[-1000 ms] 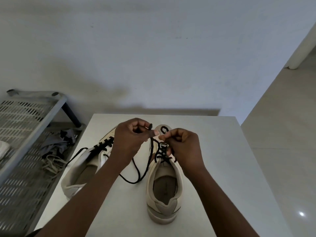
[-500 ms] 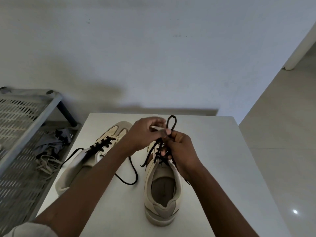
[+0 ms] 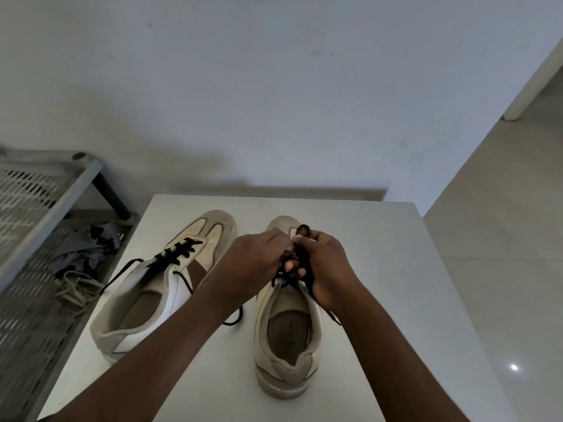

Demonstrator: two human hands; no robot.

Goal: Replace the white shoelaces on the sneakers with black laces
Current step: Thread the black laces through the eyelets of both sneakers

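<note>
Black lace (image 3: 304,263), looped above cream sneaker (image 3: 288,339), pinched by curled left hand (image 3: 259,258) and right hand (image 3: 330,263)

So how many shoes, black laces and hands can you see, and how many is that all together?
Sneakers: 2 (left sneaker, right sneaker)
Black laces: 2 (left sneaker's lace, right sneaker's lace)
Hands: 2 (left hand, right hand)
Total: 6
</note>
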